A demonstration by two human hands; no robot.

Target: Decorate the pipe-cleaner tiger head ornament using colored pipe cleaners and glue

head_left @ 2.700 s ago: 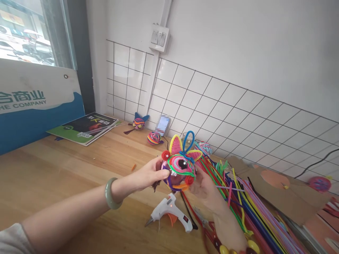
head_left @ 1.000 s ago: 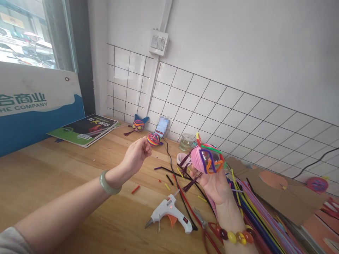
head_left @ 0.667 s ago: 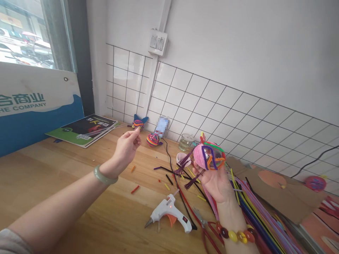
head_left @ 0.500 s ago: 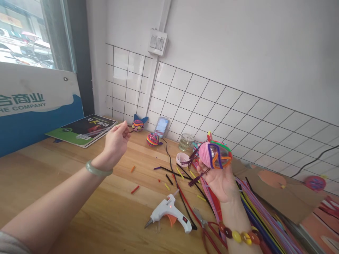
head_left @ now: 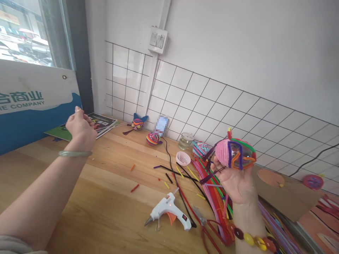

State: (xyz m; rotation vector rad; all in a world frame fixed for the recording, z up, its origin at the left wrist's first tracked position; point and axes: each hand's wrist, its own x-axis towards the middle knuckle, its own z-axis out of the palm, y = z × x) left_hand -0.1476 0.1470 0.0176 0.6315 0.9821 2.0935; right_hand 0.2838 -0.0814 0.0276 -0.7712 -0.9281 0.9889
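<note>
My right hand point(head_left: 238, 183) is raised at the right, palm up, holding a rounded pipe-cleaner ornament point(head_left: 222, 154). Pink coils wrap its left side; purple, orange, green and red strips edge its see-through part. Dark purple tassels point(head_left: 208, 176) hang from its left. My left hand point(head_left: 81, 125) is held up in front of the magazine, its fingers curled together; whatever they pinch, if anything, is hidden. Below and between the hands lies a white glue gun point(head_left: 169, 211) with its nozzle to the left. Red-handled scissors point(head_left: 202, 220) lie right of it.
Pipe cleaners point(head_left: 212, 201) lie bundled under my right arm, with short cut pieces scattered mid-table. A pink bowl point(head_left: 183, 158), a glass jar point(head_left: 185, 141), a phone point(head_left: 162, 125) and finished ornaments point(head_left: 138, 123) stand along the wall grid. The magazine point(head_left: 102, 121) lies back left.
My left hand has moved left and up, away from the ornaments at the back, still closed. My right hand has shifted right with the pipe-cleaner ornament, uncovering more of the pipe cleaners.
</note>
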